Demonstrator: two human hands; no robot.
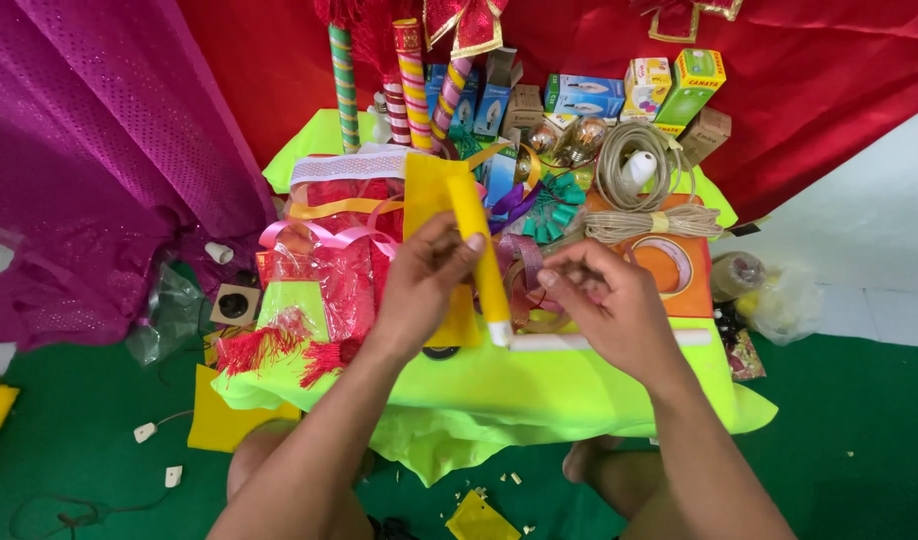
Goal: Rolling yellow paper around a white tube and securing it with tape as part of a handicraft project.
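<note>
Both hands work a long yellow paper-wrapped stick (pixel 479 250) over a lime-green cloth-covered counter (pixel 539 385).

The stick's long axis runs steeply, its white tip low by a white tube (pixel 569 342) lying crosswise, its upper end angled away to the left. The left hand (pixel 426 280) is closed around its middle; the right hand (pixel 604 305) has its fingers curled at the tube (its grip is unclear). Beyond lie glossy pink ribbon (pixel 319 236), coiled beige cord (pixel 644 190) and small cardboard boxes (pixel 586 95).

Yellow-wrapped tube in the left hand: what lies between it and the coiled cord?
Head view: between the yellow-wrapped tube and the coiled cord lie purple ribbon and teal clips.
</note>
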